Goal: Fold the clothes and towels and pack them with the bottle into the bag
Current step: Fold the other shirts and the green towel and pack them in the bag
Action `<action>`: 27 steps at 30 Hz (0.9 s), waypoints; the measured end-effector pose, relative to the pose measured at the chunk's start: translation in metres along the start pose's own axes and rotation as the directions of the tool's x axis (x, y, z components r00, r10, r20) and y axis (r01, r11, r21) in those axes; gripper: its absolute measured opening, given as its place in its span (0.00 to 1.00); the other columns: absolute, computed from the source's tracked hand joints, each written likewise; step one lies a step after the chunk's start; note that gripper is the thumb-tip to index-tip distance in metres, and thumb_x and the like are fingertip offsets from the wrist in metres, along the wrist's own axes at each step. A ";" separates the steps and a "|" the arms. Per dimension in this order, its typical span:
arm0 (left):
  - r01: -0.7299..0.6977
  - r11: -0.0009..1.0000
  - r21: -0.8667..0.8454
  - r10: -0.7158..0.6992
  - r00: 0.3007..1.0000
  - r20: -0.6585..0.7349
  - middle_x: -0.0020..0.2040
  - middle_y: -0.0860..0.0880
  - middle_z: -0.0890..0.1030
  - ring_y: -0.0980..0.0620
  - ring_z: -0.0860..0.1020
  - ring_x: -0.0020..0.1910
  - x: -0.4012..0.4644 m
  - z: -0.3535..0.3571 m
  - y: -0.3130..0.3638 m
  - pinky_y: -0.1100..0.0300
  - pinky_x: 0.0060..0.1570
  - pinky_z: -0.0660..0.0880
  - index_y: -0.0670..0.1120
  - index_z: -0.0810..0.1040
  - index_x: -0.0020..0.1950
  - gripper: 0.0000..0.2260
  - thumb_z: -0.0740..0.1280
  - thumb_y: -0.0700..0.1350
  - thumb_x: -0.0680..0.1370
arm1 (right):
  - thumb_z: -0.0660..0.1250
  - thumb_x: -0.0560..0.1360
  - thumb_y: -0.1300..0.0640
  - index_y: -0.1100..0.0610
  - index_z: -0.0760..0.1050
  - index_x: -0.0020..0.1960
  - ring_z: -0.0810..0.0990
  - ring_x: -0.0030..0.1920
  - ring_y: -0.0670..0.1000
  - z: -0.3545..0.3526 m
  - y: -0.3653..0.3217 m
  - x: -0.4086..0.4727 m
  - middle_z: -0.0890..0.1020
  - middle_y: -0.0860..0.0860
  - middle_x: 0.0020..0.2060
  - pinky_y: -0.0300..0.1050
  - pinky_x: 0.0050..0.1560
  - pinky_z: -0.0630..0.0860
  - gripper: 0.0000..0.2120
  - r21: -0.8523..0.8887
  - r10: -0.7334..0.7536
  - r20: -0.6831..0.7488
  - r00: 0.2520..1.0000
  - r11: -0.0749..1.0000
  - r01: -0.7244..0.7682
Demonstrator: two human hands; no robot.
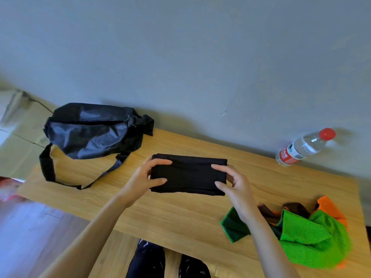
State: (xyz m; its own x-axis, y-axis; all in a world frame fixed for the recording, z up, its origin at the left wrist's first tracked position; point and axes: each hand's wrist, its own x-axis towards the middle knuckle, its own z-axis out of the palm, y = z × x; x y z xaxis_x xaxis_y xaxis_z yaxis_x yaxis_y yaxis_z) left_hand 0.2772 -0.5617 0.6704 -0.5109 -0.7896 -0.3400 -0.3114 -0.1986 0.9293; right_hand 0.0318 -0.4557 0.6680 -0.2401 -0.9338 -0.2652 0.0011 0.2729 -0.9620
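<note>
Folded black cloth (188,175) (on wooden table (180,215)): left hand (143,178) and right hand (233,184) pinch its ends, fingers clamped on fabric.

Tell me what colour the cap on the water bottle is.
Red; the cap tops the clear bottle, seen in the head view.

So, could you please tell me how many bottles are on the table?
1: the clear bottle with a red cap stands at the table's far right edge by the wall. None other shows, though the closed bag could hide more.
</note>
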 end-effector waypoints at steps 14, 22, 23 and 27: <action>-0.064 0.998 0.026 0.065 0.998 -0.023 0.61 0.55 0.66 0.52 0.73 0.60 0.005 -0.176 0.015 0.61 0.50 0.78 0.55 0.74 0.63 0.23 0.69 0.33 0.73 | 0.67 0.73 0.69 0.44 0.76 0.60 0.76 0.59 0.47 0.148 -0.062 0.061 0.75 0.44 0.58 0.52 0.58 0.76 0.24 -0.149 -0.080 0.011 0.997 0.986 0.081; -0.103 0.981 0.162 0.115 0.991 -0.070 0.63 0.50 0.65 0.52 0.71 0.63 0.031 -0.330 -0.003 0.61 0.53 0.78 0.56 0.74 0.63 0.24 0.69 0.34 0.73 | 0.67 0.73 0.69 0.48 0.75 0.61 0.75 0.58 0.45 0.289 -0.089 0.137 0.75 0.47 0.56 0.34 0.52 0.74 0.22 -0.217 -0.138 -0.002 0.990 0.967 0.134; -0.089 0.981 0.170 0.105 0.991 -0.085 0.65 0.49 0.64 0.51 0.71 0.63 0.035 -0.344 -0.006 0.60 0.53 0.78 0.55 0.73 0.63 0.24 0.70 0.34 0.73 | 0.67 0.73 0.70 0.49 0.75 0.61 0.75 0.58 0.45 0.303 -0.090 0.146 0.74 0.47 0.56 0.36 0.54 0.75 0.22 -0.225 -0.135 -0.002 0.991 0.966 0.131; -0.083 0.976 0.203 0.110 0.987 -0.121 0.59 0.49 0.68 0.51 0.72 0.60 0.054 -0.383 -0.018 0.60 0.54 0.77 0.56 0.74 0.61 0.24 0.69 0.32 0.73 | 0.67 0.73 0.70 0.51 0.74 0.62 0.74 0.59 0.45 0.341 -0.093 0.180 0.73 0.47 0.57 0.45 0.61 0.73 0.22 -0.313 -0.130 0.006 0.992 0.942 0.125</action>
State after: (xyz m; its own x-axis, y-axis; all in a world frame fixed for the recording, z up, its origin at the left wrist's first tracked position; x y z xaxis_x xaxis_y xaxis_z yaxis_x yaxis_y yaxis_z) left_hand 0.5617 -0.8230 0.6909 -0.4411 -0.8711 -0.2160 -0.4241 -0.0098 0.9055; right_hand 0.3198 -0.7279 0.6882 -0.2319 -0.9628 -0.1385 -0.3325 0.2123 -0.9189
